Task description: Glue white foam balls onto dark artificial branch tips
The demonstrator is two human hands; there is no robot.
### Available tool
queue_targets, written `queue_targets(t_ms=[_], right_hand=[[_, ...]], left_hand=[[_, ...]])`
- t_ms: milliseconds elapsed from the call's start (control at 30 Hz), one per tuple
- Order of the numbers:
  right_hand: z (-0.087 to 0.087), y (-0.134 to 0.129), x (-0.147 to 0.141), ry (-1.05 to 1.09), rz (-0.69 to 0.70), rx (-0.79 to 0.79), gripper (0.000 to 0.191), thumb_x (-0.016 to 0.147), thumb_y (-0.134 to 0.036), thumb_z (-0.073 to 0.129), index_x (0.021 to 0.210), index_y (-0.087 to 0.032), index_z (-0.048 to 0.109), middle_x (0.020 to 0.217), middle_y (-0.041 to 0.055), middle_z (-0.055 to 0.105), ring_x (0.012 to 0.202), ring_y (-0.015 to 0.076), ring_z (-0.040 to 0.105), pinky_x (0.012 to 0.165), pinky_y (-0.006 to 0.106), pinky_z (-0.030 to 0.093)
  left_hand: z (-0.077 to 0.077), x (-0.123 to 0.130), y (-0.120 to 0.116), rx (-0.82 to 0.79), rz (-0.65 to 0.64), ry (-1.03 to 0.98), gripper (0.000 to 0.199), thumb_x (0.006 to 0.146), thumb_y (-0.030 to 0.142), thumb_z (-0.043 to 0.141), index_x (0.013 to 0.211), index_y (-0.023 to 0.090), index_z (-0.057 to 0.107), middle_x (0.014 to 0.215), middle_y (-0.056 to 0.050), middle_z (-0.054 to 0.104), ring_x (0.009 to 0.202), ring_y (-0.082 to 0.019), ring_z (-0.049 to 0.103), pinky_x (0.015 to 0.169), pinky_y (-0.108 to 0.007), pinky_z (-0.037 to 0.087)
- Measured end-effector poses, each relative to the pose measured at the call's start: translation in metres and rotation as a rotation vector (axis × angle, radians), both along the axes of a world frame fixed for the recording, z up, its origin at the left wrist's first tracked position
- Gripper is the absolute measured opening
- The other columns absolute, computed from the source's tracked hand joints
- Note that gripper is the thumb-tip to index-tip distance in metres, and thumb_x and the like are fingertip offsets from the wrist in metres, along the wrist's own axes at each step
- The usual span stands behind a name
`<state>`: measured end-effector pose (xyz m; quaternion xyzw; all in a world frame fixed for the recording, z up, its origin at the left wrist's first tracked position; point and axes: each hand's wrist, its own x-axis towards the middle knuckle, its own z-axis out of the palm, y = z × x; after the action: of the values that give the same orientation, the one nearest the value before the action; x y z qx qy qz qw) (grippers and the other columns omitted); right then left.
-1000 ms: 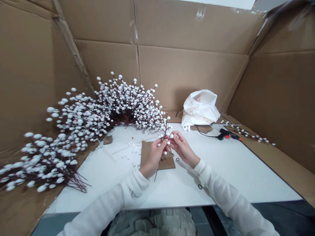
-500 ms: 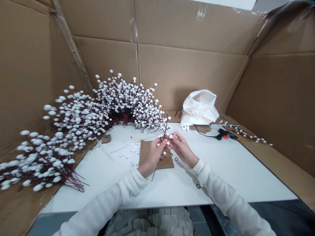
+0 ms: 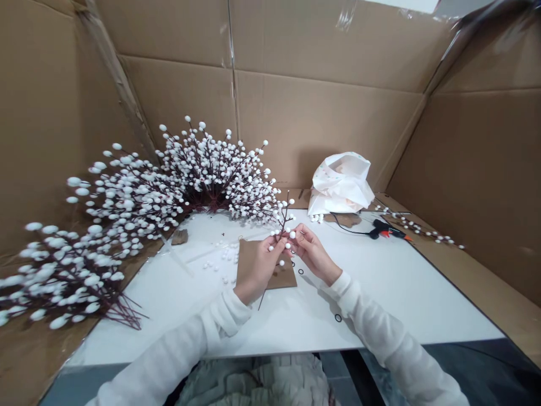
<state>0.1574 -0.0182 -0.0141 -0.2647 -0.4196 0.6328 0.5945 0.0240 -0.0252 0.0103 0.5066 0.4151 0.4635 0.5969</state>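
Note:
A dark-stemmed artificial berry branch with white ball berries is held up over a brown cardboard square. My left hand is closed around its stem, whose thin lower end sticks out below the palm. The fingers of my right hand are pinched on the branch, beside one white ball. The fingertips partly cover each other there, so the exact contact is hidden. Loose white balls lie on the white tabletop left of the cardboard.
Bunches of finished berry branches fill the back left, with another bunch nearer. A white bag stands at the back right, near a corded black glue gun. Single branches lie beyond it. Cardboard walls surround the table.
The view has shifted slightly. Both hands keep nearly the same grip on the branch, with only small finger movement.

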Motion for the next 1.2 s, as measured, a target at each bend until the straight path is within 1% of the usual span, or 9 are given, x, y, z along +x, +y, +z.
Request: queue_targets(t_ms=[67, 233, 433, 633, 800, 933, 1000, 1100, 1200], right_hand=[[-0.002, 0.001, 0.001, 0.000, 0.003, 0.015, 0.037, 0.074, -0.039, 0.071, 0.076, -0.016, 0.042, 0.082, 0.0013, 0.056, 0.070, 0.0114, 0.053, 0.057, 0.023, 0.042], [-0.005, 0.002, 0.002, -0.012, -0.007, 0.020, 0.036, 0.076, -0.039, 0.069, 0.076, -0.016, 0.041, 0.092, 0.0027, 0.056, 0.075, 0.0121, 0.054, 0.058, 0.023, 0.043], [-0.006, 0.003, 0.002, -0.025, -0.007, 0.033, 0.036, 0.075, -0.039, 0.070, 0.076, -0.016, 0.042, 0.092, 0.0022, 0.055, 0.076, 0.0122, 0.054, 0.059, 0.023, 0.043], [-0.007, 0.005, 0.002, -0.072, -0.025, 0.106, 0.032, 0.077, -0.039, 0.067, 0.076, -0.016, 0.044, 0.092, 0.0025, 0.055, 0.078, 0.0127, 0.054, 0.061, 0.024, 0.044], [-0.011, 0.007, 0.004, -0.096, -0.017, 0.156, 0.028, 0.081, -0.037, 0.064, 0.076, -0.016, 0.045, 0.092, 0.0025, 0.055, 0.076, 0.0117, 0.053, 0.062, 0.024, 0.044], [-0.012, 0.007, 0.005, -0.122, -0.024, 0.169, 0.027, 0.082, -0.037, 0.062, 0.076, -0.016, 0.045, 0.092, 0.0031, 0.055, 0.076, 0.0116, 0.053, 0.063, 0.024, 0.044], [-0.012, 0.006, 0.004, -0.136, -0.032, 0.173, 0.028, 0.082, -0.038, 0.062, 0.077, -0.017, 0.045, 0.092, 0.0031, 0.055, 0.075, 0.0114, 0.053, 0.064, 0.024, 0.044], [-0.010, 0.005, 0.001, -0.179, -0.062, 0.181, 0.029, 0.083, -0.040, 0.061, 0.079, -0.017, 0.044, 0.090, 0.0025, 0.055, 0.074, 0.0109, 0.053, 0.065, 0.024, 0.044], [-0.008, 0.010, 0.006, -0.273, -0.101, 0.168, 0.032, 0.088, -0.049, 0.050, 0.083, -0.018, 0.046, 0.089, 0.0040, 0.055, 0.078, 0.0128, 0.055, 0.071, 0.027, 0.047]], left_hand=[[0.004, 0.000, -0.002, -0.001, 0.005, 0.010, 0.027, 0.076, 0.043, 0.058, 0.079, 0.017, 0.063, 0.056, 0.001, 0.061, 0.057, -0.007, 0.054, 0.059, -0.015, 0.039], [0.009, 0.001, -0.005, 0.001, 0.022, 0.008, 0.023, 0.076, 0.039, 0.057, 0.076, 0.016, 0.061, 0.055, 0.001, 0.060, 0.056, -0.008, 0.053, 0.057, -0.015, 0.038], [0.004, 0.001, -0.001, 0.006, 0.030, 0.016, 0.023, 0.074, 0.039, 0.060, 0.072, 0.015, 0.059, 0.055, -0.001, 0.060, 0.052, -0.008, 0.049, 0.053, -0.016, 0.036], [-0.001, 0.001, 0.001, 0.000, 0.029, 0.010, 0.025, 0.074, 0.042, 0.060, 0.070, 0.017, 0.059, 0.057, 0.001, 0.061, 0.055, -0.007, 0.051, 0.058, -0.016, 0.038], [0.008, 0.000, -0.004, 0.021, 0.042, 0.067, 0.025, 0.077, 0.037, 0.056, 0.064, 0.016, 0.059, 0.058, 0.001, 0.061, 0.056, -0.008, 0.052, 0.058, -0.016, 0.038], [0.014, -0.001, -0.007, 0.033, 0.045, 0.110, 0.024, 0.078, 0.036, 0.056, 0.064, 0.017, 0.059, 0.056, 0.001, 0.061, 0.054, -0.007, 0.049, 0.056, -0.016, 0.036], [0.011, 0.000, -0.006, 0.035, 0.044, 0.095, 0.024, 0.077, 0.038, 0.058, 0.065, 0.017, 0.059, 0.057, 0.001, 0.061, 0.053, -0.007, 0.048, 0.055, -0.016, 0.036], [0.002, 0.001, 0.000, -0.009, 0.007, 0.013, 0.029, 0.073, 0.046, 0.060, 0.071, 0.018, 0.058, 0.059, 0.001, 0.060, 0.055, -0.008, 0.052, 0.054, -0.017, 0.038], [-0.006, 0.003, 0.005, -0.029, -0.016, -0.059, 0.038, 0.067, 0.055, 0.065, 0.072, 0.018, 0.055, 0.063, 0.001, 0.060, 0.061, -0.008, 0.055, 0.057, -0.016, 0.040]])
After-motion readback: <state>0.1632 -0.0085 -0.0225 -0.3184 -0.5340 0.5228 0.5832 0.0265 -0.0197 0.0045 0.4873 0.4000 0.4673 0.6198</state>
